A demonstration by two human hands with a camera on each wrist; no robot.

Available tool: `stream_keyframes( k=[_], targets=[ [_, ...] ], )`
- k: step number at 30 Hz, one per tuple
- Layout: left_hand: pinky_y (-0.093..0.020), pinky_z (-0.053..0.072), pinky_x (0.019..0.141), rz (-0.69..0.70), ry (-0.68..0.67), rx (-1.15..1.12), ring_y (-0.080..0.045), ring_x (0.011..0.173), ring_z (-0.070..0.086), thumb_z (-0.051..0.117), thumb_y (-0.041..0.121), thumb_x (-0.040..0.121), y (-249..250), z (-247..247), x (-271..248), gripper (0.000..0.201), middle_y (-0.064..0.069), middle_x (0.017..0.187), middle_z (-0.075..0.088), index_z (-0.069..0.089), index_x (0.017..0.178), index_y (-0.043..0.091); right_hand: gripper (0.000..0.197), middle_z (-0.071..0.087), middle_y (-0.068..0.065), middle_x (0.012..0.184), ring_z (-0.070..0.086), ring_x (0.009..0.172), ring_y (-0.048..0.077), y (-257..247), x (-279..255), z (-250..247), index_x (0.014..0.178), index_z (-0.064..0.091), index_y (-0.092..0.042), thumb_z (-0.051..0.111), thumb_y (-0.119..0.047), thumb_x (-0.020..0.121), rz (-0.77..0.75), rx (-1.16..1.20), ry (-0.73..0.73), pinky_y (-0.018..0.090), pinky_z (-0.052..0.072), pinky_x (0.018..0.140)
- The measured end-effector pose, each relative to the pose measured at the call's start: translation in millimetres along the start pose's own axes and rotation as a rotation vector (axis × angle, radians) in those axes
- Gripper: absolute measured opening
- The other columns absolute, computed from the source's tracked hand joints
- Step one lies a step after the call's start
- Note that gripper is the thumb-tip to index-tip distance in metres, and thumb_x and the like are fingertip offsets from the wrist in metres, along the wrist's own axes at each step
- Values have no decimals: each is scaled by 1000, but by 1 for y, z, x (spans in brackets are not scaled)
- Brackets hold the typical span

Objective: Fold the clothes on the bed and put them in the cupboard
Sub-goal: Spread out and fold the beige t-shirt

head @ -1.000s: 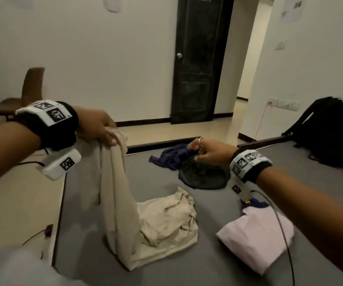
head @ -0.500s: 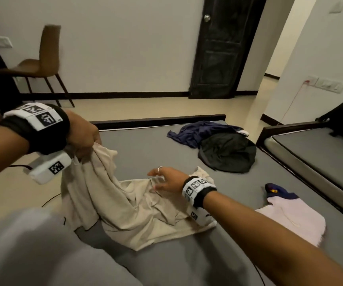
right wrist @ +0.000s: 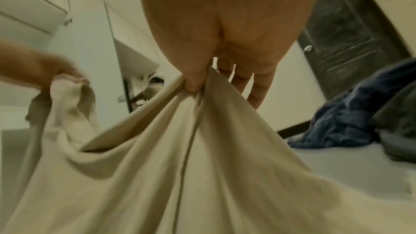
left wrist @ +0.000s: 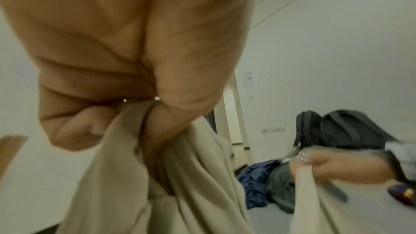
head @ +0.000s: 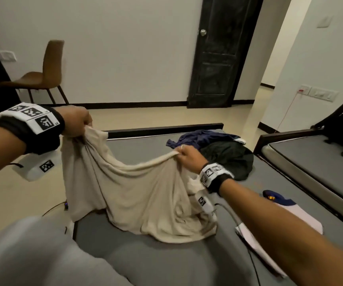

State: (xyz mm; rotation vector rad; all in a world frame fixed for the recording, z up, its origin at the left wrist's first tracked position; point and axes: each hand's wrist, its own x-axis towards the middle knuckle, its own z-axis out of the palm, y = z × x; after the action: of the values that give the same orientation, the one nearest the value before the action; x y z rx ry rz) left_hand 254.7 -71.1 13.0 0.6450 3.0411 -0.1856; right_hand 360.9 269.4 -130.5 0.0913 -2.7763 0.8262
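A beige garment (head: 137,190) hangs stretched between both hands above the grey bed (head: 150,261), its lower part still bunched on the mattress. My left hand (head: 77,122) grips one bunched corner, raised at the left edge of the bed; the left wrist view shows the fingers (left wrist: 94,127) curled round the cloth (left wrist: 193,184). My right hand (head: 184,155) pinches another edge lower and further right; in the right wrist view the thumb (right wrist: 194,84) presses the fabric (right wrist: 180,175).
A dark blue garment (head: 203,137) and a dark green one (head: 228,159) lie crumpled at the bed's far end. A folded pink and navy piece (head: 290,215) lies at the right. A second bed (head: 315,162) with black backpacks (left wrist: 342,129), a brown chair (head: 46,73) and a dark door (head: 224,52) surround.
My right hand came back from the far clothes, reached to the beige garment and now pinches its edge, lifted. The cloth has risen off the bed and spread between both hands.
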Motion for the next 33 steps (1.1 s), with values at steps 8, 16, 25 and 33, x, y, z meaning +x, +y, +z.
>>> stream_keyframes(
  k=[8,16,25,33],
  targets=[
    [-34,44,76,-60,430,11,-35,87,58,71,3,78,10,-107,8,9,-19,92,63,66,85,7,33,51,-6,64,45,54,0,-24,-6,-248,69,57,-19,47,-6,98,161,152,607,24,36,54],
    [-43,57,74,81,659,-500,-34,75,66,58,-9,71,48,-226,-22,18,-19,75,67,70,76,3,33,60,2,72,54,62,10,-64,-55,-387,80,68,-20,46,2,91,76,-11,702,21,43,56],
    [-5,35,41,351,894,-1132,3,44,49,34,-2,91,77,-268,-48,36,18,44,54,51,71,23,10,46,6,63,40,59,20,-68,-72,-387,67,54,-10,50,-5,75,151,309,659,30,30,52],
    [2,37,58,363,1060,-875,-9,90,57,50,21,98,69,-263,-41,25,-5,101,65,70,110,14,35,71,2,73,67,63,14,-92,-91,-354,80,72,-11,63,-45,85,260,253,-43,23,54,59]
  ],
)
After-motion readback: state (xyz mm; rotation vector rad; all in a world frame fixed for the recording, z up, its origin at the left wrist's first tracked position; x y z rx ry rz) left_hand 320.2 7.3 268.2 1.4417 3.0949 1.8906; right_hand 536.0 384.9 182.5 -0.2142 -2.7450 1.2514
